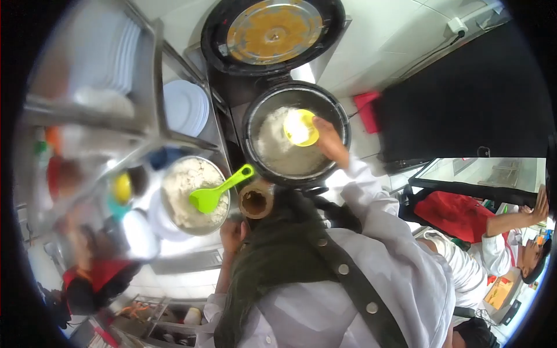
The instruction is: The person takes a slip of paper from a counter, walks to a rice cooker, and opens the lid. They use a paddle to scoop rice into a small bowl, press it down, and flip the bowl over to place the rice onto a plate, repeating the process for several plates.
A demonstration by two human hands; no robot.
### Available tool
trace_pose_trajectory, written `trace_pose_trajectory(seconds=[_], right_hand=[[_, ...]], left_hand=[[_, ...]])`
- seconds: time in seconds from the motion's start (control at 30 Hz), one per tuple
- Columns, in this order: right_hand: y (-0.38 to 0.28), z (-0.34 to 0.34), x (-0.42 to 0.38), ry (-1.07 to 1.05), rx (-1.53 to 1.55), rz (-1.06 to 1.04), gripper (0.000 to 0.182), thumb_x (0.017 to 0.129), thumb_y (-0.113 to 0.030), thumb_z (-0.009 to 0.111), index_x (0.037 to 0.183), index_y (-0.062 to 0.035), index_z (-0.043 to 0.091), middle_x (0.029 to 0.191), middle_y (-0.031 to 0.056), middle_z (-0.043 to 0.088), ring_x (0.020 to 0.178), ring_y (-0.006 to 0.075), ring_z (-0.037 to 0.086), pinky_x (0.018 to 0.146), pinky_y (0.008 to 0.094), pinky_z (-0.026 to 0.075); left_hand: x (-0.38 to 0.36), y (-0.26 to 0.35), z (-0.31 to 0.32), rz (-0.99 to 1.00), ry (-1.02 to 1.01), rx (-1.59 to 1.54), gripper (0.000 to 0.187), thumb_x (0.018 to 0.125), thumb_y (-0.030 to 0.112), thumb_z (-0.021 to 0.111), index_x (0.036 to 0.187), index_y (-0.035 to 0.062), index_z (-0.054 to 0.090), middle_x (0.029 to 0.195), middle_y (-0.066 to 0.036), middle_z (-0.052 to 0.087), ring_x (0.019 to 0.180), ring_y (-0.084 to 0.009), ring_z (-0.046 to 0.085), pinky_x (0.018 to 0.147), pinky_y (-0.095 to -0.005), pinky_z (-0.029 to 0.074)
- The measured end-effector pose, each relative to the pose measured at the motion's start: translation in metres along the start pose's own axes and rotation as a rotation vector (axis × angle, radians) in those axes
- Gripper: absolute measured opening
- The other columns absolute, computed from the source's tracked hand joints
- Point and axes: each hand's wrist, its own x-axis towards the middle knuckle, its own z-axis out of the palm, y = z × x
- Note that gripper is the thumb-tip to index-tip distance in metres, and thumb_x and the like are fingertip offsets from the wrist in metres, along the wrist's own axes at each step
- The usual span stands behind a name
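Observation:
My right hand (pixel 332 142) grips a yellow bowl (pixel 301 127) by its rim, over the open rice cooker pot (pixel 290 168). White rice lies in the pot, mostly on its left side. The inside of the bowl is washed out by glare. My left hand (pixel 233 235), fingers curled, is by the counter edge, just below a metal bowl (pixel 197 229) of rice. What it holds, if anything, is hidden. A green spoon (pixel 210 196) rests on that rice. A brown round container (pixel 256 200) stands between the metal bowl and the pot.
The cooker's raised lid (pixel 272 35) stands behind the pot. White plates (pixel 185 108) are stacked on a metal shelf at the left. A black panel (pixel 464 98) fills the upper right. Co-workers appear at the right (pixel 458 214) and lower left (pixel 104 275).

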Motion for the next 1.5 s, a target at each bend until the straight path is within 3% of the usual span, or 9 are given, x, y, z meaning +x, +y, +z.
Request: trace_pose_trajectory(seconds=[0.27,0.33,0.47,0.57,0.7,0.77,0.87,0.97,1.5], right_hand=[[-0.067,0.109,-0.051,-0.002,0.129,-0.138,0.056,0.102,-0.042,0.054,0.141,-0.0019,0.046,0.128,0.0109,0.062,0.109,0.0191,0.065,0.083,0.0329,0.057],[-0.063,0.134,-0.053,-0.065,0.09,-0.143,0.056,0.102,-0.042,0.054,0.141,-0.0029,0.046,0.128,0.011,0.062,0.11,0.0193,0.065,0.084,0.034,0.057],[-0.083,0.204,-0.102,-0.33,0.106,-0.029,0.051,0.101,-0.037,0.057,0.139,-0.0071,0.04,0.129,0.0101,0.056,0.115,0.022,0.062,0.089,0.0359,0.057],[-0.057,0.245,-0.131,-0.452,0.037,-0.015,0.056,0.1,-0.028,0.061,0.143,-0.0083,0.03,0.128,0.0134,0.051,0.12,0.021,0.054,0.091,0.0362,0.056],[-0.012,0.273,-0.143,-0.61,-0.172,-0.193,0.047,0.099,-0.026,0.06,0.139,-0.0093,0.042,0.125,0.0142,0.056,0.113,0.0246,0.057,0.089,0.038,0.053],[-0.018,0.273,-0.126,-0.683,-0.878,-0.546,0.03,0.097,-0.025,0.06,0.12,-0.0063,0.06,0.118,0.0129,0.062,0.109,0.0328,0.06,0.088,0.0439,0.05],[-0.013,0.264,-0.095,-0.461,-1.509,-0.918,0.025,0.086,-0.016,0.065,0.109,-0.0081,0.064,0.108,0.0134,0.064,0.1,0.0356,0.065,0.088,0.045,0.05],[-0.001,0.262,-0.082,-0.654,-1.676,-0.591,0.038,0.082,-0.015,0.066,0.12,-0.0111,0.059,0.107,0.0145,0.064,0.103,0.0356,0.065,0.088,0.0451,0.051],[-0.04,0.32,-0.177,-0.554,-1.121,-0.388,0.05,0.096,-0.016,0.052,0.145,-0.01,0.046,0.093,0.026,0.065,0.084,0.042,0.065,0.079,0.048,0.05]], left_hand=[[0.041,0.08,-0.079,-0.009,0.283,0.0,0.035,0.087,0.015,0.065,0.058,0.0053,0.048,0.054,-0.008,0.043,0.045,-0.0262,0.042,0.046,-0.0371,0.035],[0.072,0.092,-0.084,-0.024,0.461,-0.174,0.047,0.099,0.039,0.057,0.069,0.0031,0.053,0.055,-0.005,0.049,0.049,-0.0199,0.043,0.048,-0.0318,0.037],[0.137,0.13,-0.094,-0.39,0.434,-0.98,0.05,0.104,0.049,0.042,0.131,0.0068,0.05,0.123,-0.011,0.06,0.106,-0.0221,0.062,0.085,-0.0357,0.047],[0.151,0.135,-0.103,-0.395,0.399,-1.642,0.053,0.107,0.041,0.035,0.148,0.0073,0.033,0.142,-0.015,0.047,0.129,-0.029,0.051,0.102,-0.0376,0.044],[0.127,0.092,-0.122,-0.366,0.421,-1.781,0.068,0.101,0.061,0.03,0.149,0.0132,0.039,0.147,-0.009,0.049,0.133,-0.0301,0.047,0.108,-0.0477,0.039],[0.113,0.076,-0.143,-0.401,0.459,-1.878,0.068,0.1,0.061,0.033,0.147,0.0133,0.041,0.146,-0.009,0.05,0.132,-0.0314,0.048,0.108,-0.0482,0.04],[0.093,0.045,-0.153,-0.385,0.507,-1.263,0.069,0.096,0.062,0.041,0.144,0.0135,0.047,0.143,-0.01,0.052,0.132,-0.0341,0.048,0.105,-0.05,0.043],[0.075,0.02,-0.171,-0.338,0.412,-2.084,0.072,0.095,0.065,0.039,0.146,0.0138,0.045,0.144,-0.009,0.052,0.132,-0.0343,0.048,0.103,-0.0514,0.044],[0.104,0.01,-0.148,-0.413,0.185,-1.801,0.055,0.104,0.044,0.036,0.145,0.0075,0.041,0.146,-0.012,0.047,0.134,-0.0283,0.047,0.114,-0.0442,0.036]])
